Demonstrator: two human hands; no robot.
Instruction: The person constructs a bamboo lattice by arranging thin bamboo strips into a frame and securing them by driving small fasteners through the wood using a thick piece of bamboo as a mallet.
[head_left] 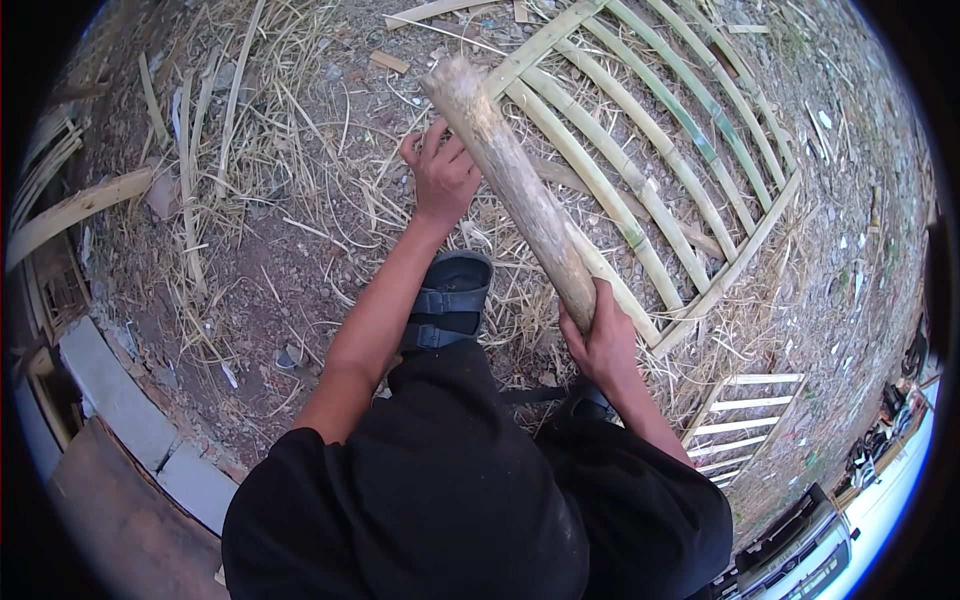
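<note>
A thick, rough wooden log (pixel 515 185) slants across the middle, its upper end toward the far left and its lower end toward me. My right hand (pixel 605 345) is wrapped around that lower end. Beside the upper part of the log is my left hand (pixel 447 182), its fingers spread apart; the log hides part of it, so I cannot tell whether it touches the wood. Beyond and right of the log, a large slatted bamboo panel (pixel 640 185) lies on the ground, several curved-looking slats joined between crosspieces.
A smaller slatted panel (pixel 742 428) lies at the right. Loose bamboo strips (pixel 190 180) and shavings litter the dirt. Grey blocks (pixel 120 395) edge the lower left, near a wooden plank (pixel 85 210). My sandalled foot (pixel 450 300) is below the log. A vehicle (pixel 800 560) stands at lower right.
</note>
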